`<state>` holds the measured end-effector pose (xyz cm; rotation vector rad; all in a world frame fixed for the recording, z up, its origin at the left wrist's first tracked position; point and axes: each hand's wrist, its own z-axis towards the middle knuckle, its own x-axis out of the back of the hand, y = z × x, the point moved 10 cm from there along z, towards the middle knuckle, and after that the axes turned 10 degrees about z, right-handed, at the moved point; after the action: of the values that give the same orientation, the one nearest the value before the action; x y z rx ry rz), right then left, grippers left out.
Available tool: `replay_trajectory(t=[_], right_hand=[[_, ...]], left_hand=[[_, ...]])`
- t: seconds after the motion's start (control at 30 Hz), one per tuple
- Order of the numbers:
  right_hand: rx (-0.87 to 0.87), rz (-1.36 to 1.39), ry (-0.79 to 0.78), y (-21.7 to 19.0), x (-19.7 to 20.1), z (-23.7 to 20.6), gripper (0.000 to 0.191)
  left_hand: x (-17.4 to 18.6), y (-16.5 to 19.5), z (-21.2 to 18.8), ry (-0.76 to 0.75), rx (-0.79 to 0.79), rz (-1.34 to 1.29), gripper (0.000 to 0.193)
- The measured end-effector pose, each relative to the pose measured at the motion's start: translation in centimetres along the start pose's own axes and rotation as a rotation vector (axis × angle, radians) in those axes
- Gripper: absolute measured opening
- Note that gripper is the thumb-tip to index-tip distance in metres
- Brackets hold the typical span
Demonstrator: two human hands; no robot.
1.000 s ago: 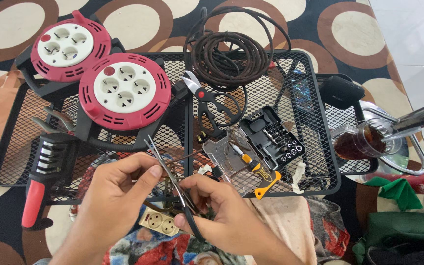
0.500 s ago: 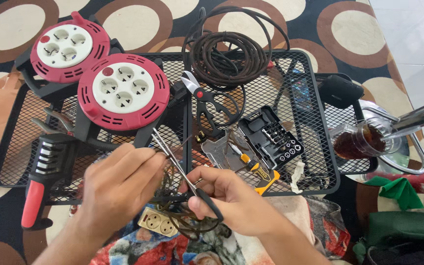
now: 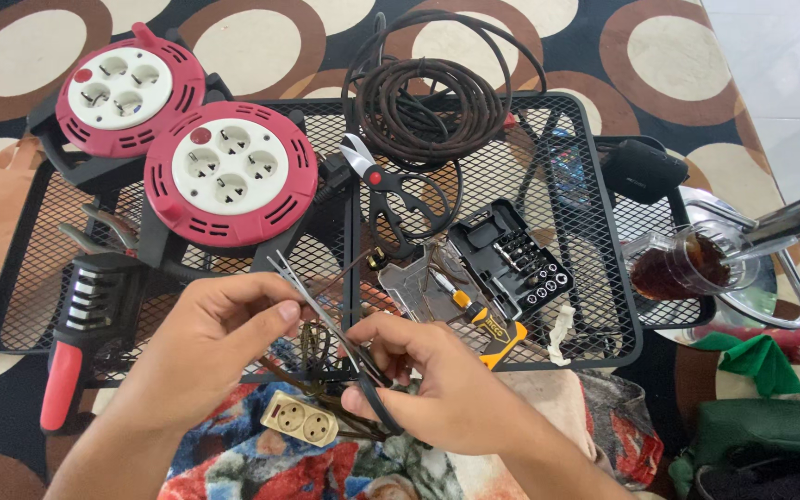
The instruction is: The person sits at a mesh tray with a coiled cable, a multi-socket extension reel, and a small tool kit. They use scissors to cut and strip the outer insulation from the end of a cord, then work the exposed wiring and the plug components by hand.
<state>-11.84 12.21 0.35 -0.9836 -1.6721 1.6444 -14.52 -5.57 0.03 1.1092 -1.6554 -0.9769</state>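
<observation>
Head view, slim metal scissors (image 3: pixel 326 319) with black handles, thin brown cable (image 3: pixel 312 347)

bit case (image 3: pixel 509 262): black, open, rectangular, just beyond the right hand (image 3: pixel 437 393)
label (image 3: pixel 496 331): small, on yellow handle, beside the right hand

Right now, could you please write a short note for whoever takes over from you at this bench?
Left hand: fingers pinch a brown wire against the tip of the cutters.
Right hand: grips the cutters' black handles.
The wire runs down to a beige socket lying on the patterned cloth, below the hands.
Done: cutters set on the wire. Whether it is cut or stripped cannot be told.
Untouched on the mesh rack: two red cable reels, scissors, bit set.
</observation>
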Motion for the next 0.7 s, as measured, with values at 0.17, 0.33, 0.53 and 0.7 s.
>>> replay_trajectory(t=[0.17, 0.33, 0.53, 0.7], right_hand=[[-0.041, 0.101, -0.005, -0.2, 0.1, 0.6, 0.036], [-0.075, 0.366, -0.007, 0.0, 1.2, 2.1, 0.033], [0.008, 0.408, 0.077, 0.7, 3.2, 0.9, 0.031], [0.019, 0.4, 0.154, 2.0, 4.6, -0.8, 0.031]], left_hand=[[0.4, 4.7, -0.6, 0.156, -0.312, 0.256, 0.008], [0.3, 7.8, 0.6, 0.307, -0.396, 0.352, 0.006], [-2.6, 9.9, 0.8, 0.361, -0.552, 0.364, 0.006], [-5.0, 11.0, 0.3, 0.364, -0.69, 0.432, 0.009]])
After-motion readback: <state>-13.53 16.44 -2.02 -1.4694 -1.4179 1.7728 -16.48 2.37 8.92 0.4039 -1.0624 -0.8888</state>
